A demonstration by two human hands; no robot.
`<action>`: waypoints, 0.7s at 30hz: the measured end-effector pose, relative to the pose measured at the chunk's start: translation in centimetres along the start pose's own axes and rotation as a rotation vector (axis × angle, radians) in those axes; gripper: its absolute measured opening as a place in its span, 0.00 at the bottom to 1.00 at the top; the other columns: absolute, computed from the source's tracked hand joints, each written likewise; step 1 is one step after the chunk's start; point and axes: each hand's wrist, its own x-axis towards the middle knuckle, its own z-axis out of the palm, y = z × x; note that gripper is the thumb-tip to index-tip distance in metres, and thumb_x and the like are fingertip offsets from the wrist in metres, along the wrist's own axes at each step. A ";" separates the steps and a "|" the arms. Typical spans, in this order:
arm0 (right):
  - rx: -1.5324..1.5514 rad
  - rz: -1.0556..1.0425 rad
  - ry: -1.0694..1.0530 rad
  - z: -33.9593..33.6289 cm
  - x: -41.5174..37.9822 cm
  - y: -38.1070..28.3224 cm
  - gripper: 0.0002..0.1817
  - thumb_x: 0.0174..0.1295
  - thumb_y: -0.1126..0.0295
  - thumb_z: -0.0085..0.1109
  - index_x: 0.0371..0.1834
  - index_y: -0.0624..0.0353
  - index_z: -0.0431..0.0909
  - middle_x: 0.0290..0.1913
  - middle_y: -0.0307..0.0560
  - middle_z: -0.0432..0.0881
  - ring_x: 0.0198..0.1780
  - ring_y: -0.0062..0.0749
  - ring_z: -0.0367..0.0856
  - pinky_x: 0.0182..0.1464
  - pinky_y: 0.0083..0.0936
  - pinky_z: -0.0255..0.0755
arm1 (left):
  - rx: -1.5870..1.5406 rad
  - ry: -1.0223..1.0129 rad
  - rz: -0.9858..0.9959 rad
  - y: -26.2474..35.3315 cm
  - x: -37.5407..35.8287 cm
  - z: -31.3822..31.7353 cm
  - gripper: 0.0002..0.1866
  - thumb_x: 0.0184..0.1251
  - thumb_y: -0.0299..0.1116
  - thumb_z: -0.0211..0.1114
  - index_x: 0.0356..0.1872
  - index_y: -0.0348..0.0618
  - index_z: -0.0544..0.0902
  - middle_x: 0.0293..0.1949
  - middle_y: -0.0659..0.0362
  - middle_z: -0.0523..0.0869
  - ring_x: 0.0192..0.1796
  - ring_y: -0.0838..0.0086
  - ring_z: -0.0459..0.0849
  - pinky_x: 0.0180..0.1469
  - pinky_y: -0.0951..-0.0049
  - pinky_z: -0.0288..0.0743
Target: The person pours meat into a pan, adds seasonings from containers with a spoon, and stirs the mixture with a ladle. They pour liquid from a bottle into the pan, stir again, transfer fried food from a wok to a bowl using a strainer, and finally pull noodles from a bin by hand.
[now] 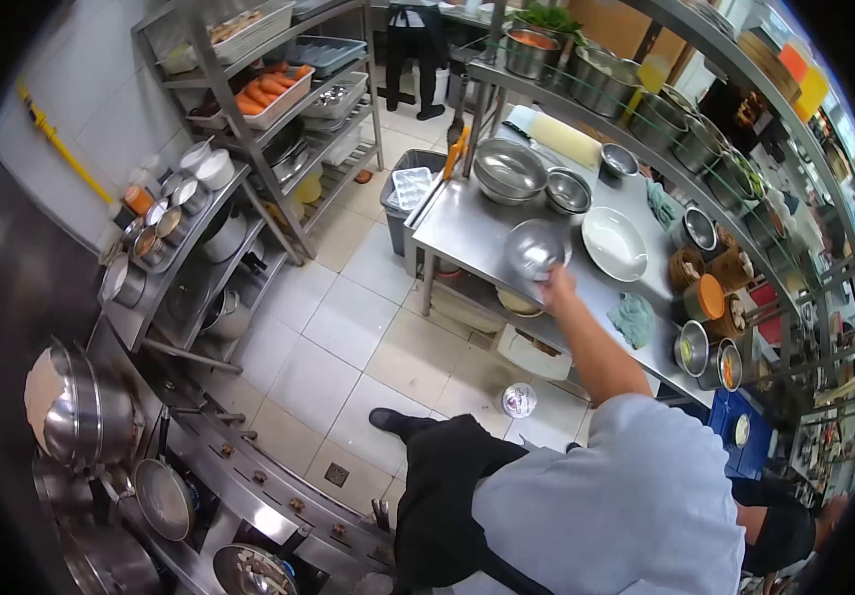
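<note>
My right hand (553, 288) is closed on the near rim of a round, shiny bowl (533, 248), slightly blurred, over the front part of the steel worktable (462, 236). A large white oval dish (614, 244) lies just right of the bowl. Behind it stand a big steel bowl (510, 169) and a smaller steel bowl (568, 190). Closer to my forearm, a crumpled green cloth (632, 320) rests on the table. My left hand is out of view.
Stove pans (164, 501) and a large steel pot (90, 407) stand at lower left. A wire shelf with steel containers (601, 81) runs above the table. A tub (519, 401) sits on the floor. One person (416, 50) stands at the back, another (780, 531) at right.
</note>
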 end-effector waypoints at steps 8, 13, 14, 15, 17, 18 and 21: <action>0.015 -0.179 -0.095 6.7 14.8 -9.9 0.16 0.65 0.68 0.54 0.53 0.64 0.68 0.51 0.53 0.72 0.52 0.46 0.75 0.56 0.45 0.80 | -0.109 0.022 -0.087 -2.5 3.1 -5.8 0.28 0.69 0.32 0.59 0.69 0.49 0.65 0.44 0.53 0.80 0.32 0.71 0.78 0.31 0.70 0.75; -0.413 -0.027 -0.634 10.2 3.4 8.4 0.14 0.71 0.59 0.48 0.46 0.58 0.72 0.43 0.46 0.78 0.42 0.37 0.81 0.45 0.32 0.79 | -0.189 0.255 -0.098 -3.7 1.9 -6.9 0.22 0.78 0.44 0.47 0.70 0.59 0.63 0.30 0.59 0.75 0.21 0.78 0.69 0.15 0.80 0.63; -0.609 0.161 -1.133 10.0 -0.1 14.4 0.13 0.72 0.58 0.47 0.48 0.53 0.73 0.42 0.41 0.78 0.37 0.31 0.78 0.38 0.28 0.75 | -0.119 0.303 -0.120 -4.4 2.6 -7.0 0.23 0.78 0.43 0.47 0.71 0.59 0.63 0.29 0.60 0.74 0.19 0.78 0.68 0.14 0.78 0.64; -0.739 0.250 -0.995 8.4 -4.5 21.2 0.12 0.71 0.58 0.48 0.50 0.50 0.72 0.41 0.39 0.78 0.36 0.28 0.78 0.38 0.28 0.75 | -0.104 0.348 -0.109 -4.6 3.4 -6.6 0.23 0.78 0.42 0.47 0.71 0.57 0.63 0.27 0.60 0.73 0.17 0.79 0.68 0.14 0.77 0.65; -0.990 0.611 -1.130 3.5 -11.8 35.1 0.16 0.72 0.55 0.47 0.53 0.52 0.71 0.47 0.44 0.77 0.40 0.33 0.79 0.41 0.33 0.77 | -0.096 0.369 -0.149 -1.2 3.0 -4.7 0.23 0.78 0.40 0.47 0.72 0.56 0.62 0.25 0.61 0.72 0.16 0.80 0.67 0.13 0.78 0.65; -1.106 0.863 -1.211 3.4 -18.3 37.9 0.20 0.71 0.53 0.49 0.57 0.53 0.70 0.52 0.48 0.75 0.43 0.37 0.79 0.45 0.35 0.78 | -0.141 0.342 -0.191 0.4 3.0 -3.9 0.23 0.79 0.40 0.47 0.72 0.56 0.61 0.24 0.62 0.72 0.16 0.80 0.67 0.13 0.78 0.65; -1.459 1.117 -1.343 0.9 -29.0 51.2 0.25 0.65 0.49 0.60 0.59 0.46 0.68 0.53 0.46 0.74 0.44 0.39 0.79 0.45 0.40 0.79 | -0.217 0.275 -0.244 1.7 3.0 -3.4 0.25 0.79 0.38 0.47 0.74 0.56 0.59 0.23 0.63 0.72 0.16 0.82 0.67 0.14 0.79 0.65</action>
